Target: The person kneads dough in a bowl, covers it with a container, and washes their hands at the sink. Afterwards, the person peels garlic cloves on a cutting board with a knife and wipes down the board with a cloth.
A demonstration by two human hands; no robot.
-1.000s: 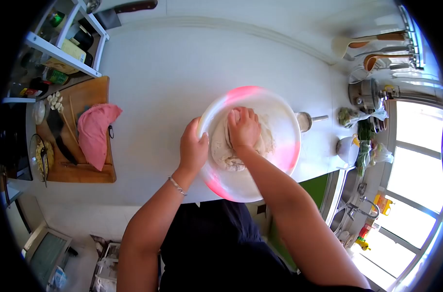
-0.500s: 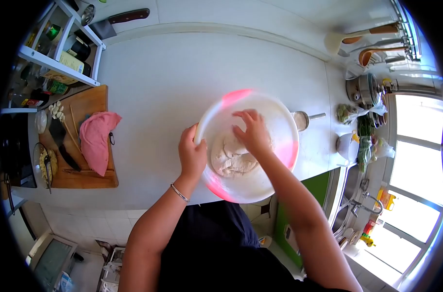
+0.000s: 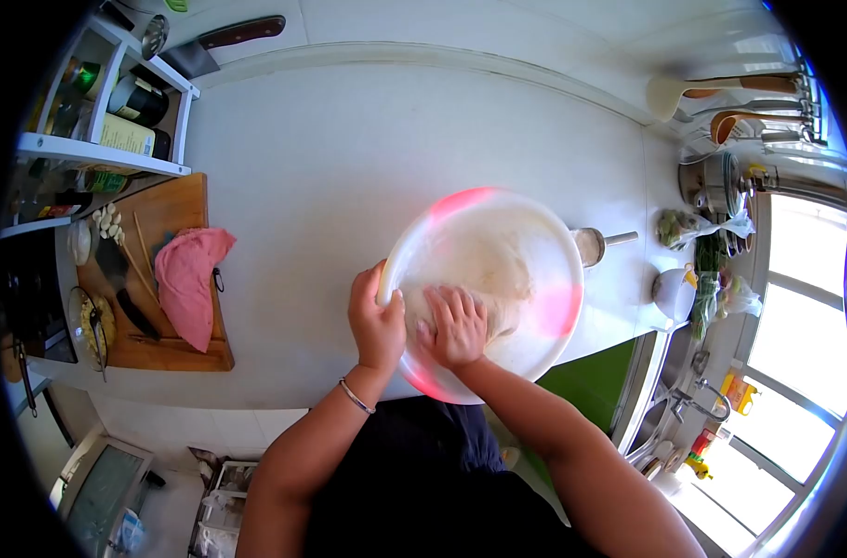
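Cream-coloured dough (image 3: 505, 314) lay beneath and just right of the right grip (image 3: 456, 327), low in a wide bowl (image 3: 555, 279) of white with pink patches, its outline partly blurred. That grip was open, its palm down on the dough and its fingers spread, pointing away from the body. The left grip (image 3: 379, 321) was closed on the bowl's left rim, thumb on the inner side, with a silvery bracelet (image 3: 357, 398) on the wrist below it. The bowl was over the near edge of the white counter (image 3: 303, 186).

Just past the bowl's rim, to the right of the right grip, was a round container (image 3: 589, 246) with a metal handle pointing right. Farther right of that grip stood a white bucket-like vessel (image 3: 674, 296) and, beyond it, a metal pot (image 3: 707, 183).

Well to the left of the left grip, a wooden board (image 3: 186, 198) carried a crumpled pink cloth (image 3: 193, 284), a dark-bladed knife (image 3: 113, 263) and pale garlic cloves (image 3: 108, 221). Beyond the board, bottles (image 3: 137, 100) stood in a white rack (image 3: 117, 153).
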